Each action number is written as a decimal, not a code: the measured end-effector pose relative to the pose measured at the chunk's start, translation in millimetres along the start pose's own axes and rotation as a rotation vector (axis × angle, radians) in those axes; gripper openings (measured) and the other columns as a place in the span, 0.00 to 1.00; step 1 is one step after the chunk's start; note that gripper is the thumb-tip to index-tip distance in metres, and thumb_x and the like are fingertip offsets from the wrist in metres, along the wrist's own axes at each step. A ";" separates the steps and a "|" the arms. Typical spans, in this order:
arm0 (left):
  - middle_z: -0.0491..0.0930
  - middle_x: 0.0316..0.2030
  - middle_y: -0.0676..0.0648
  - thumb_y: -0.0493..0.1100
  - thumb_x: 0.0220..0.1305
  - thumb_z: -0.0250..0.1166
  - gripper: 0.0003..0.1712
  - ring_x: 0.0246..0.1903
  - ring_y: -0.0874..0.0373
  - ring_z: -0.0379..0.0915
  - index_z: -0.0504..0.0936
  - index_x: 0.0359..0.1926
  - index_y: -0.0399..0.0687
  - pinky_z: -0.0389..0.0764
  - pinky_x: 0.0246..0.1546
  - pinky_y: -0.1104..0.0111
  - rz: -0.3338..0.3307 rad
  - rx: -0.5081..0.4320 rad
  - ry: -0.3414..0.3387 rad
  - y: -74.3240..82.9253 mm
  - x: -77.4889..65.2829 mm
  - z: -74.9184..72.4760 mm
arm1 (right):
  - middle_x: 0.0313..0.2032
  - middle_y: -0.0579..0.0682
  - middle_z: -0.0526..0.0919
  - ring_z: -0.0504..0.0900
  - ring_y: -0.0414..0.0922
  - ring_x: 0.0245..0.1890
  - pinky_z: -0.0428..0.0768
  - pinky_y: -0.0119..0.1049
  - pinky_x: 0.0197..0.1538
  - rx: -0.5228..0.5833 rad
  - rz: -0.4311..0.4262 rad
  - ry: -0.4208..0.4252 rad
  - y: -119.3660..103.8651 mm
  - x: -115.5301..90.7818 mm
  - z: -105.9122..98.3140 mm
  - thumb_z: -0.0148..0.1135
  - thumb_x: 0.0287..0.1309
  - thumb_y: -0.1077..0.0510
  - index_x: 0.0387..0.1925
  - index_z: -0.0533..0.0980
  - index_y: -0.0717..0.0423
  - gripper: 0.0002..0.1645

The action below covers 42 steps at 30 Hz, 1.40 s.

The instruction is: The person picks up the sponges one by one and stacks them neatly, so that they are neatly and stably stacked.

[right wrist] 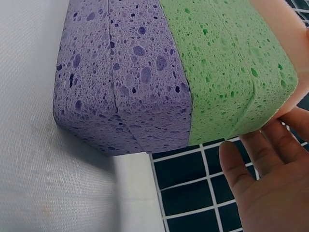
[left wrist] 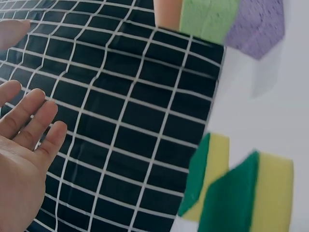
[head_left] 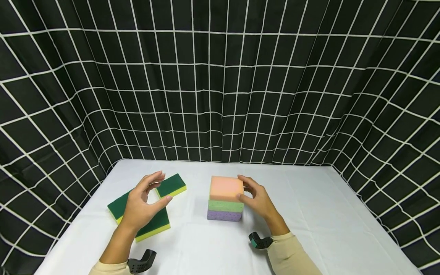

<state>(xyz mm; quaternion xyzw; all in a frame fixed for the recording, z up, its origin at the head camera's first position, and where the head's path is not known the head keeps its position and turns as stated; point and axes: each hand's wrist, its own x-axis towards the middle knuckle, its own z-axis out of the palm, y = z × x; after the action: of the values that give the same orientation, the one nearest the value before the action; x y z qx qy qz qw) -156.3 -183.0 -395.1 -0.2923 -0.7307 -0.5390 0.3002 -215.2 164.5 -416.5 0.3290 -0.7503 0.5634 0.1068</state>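
A stack of sponges stands mid-table: an orange sponge [head_left: 227,186] on top, a green sponge [head_left: 225,206] beneath it and a purple sponge [head_left: 223,215] at the bottom. At the stack's right side, my right hand [head_left: 258,196] holds the orange sponge, thumb at its front corner and a finger at the back one. The right wrist view shows the porous purple and green sides, fingers [right wrist: 260,150] beside the orange layer. To the left, my left hand [head_left: 144,204] hovers with fingers spread and nothing in it, above scouring sponges [head_left: 154,223] with dark green tops and yellow undersides.
Another scouring sponge [head_left: 172,185] lies behind my left hand, and one more [head_left: 118,204] is partly hidden by that hand. A white cloth covers the table [head_left: 295,206]. Black curtains [head_left: 220,84] with a white grid rise around its back and sides.
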 end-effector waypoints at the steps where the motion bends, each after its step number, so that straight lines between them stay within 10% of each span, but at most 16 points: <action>1: 0.72 0.53 0.35 0.16 0.40 0.71 0.44 0.56 0.53 0.69 0.69 0.63 0.31 0.71 0.56 0.66 -0.001 0.006 0.009 -1.4 -3.1 -2.5 | 0.54 0.68 0.74 0.74 0.62 0.52 0.73 0.50 0.56 0.000 -0.002 -0.001 0.0 0.0 0.3 0.62 0.51 0.75 0.60 0.67 0.76 0.32; 21: 0.74 0.54 0.44 0.33 0.52 0.74 0.39 0.53 0.54 0.70 0.69 0.64 0.40 0.71 0.50 0.76 -0.417 0.155 0.042 -35.0 -66.5 -30.6 | 0.53 0.70 0.74 0.74 0.61 0.51 0.73 0.47 0.57 -0.020 0.005 -0.018 -6.4 2.1 1.2 0.62 0.52 0.75 0.61 0.65 0.78 0.33; 42: 0.74 0.57 0.40 0.44 0.55 0.74 0.38 0.55 0.49 0.68 0.70 0.64 0.39 0.70 0.56 0.65 -0.604 0.259 -0.049 -51.2 -86.1 -46.5 | 0.54 0.69 0.74 0.73 0.62 0.52 0.72 0.46 0.58 -0.002 0.021 -0.023 -7.2 0.6 2.1 0.61 0.53 0.75 0.62 0.65 0.75 0.33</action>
<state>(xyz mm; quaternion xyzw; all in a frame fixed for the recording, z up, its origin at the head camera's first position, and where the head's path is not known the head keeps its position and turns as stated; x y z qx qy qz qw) -133.1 -249.4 -480.3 -0.0346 -0.8538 -0.4992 0.1439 -210.8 161.3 -411.3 0.3272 -0.7554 0.5601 0.0925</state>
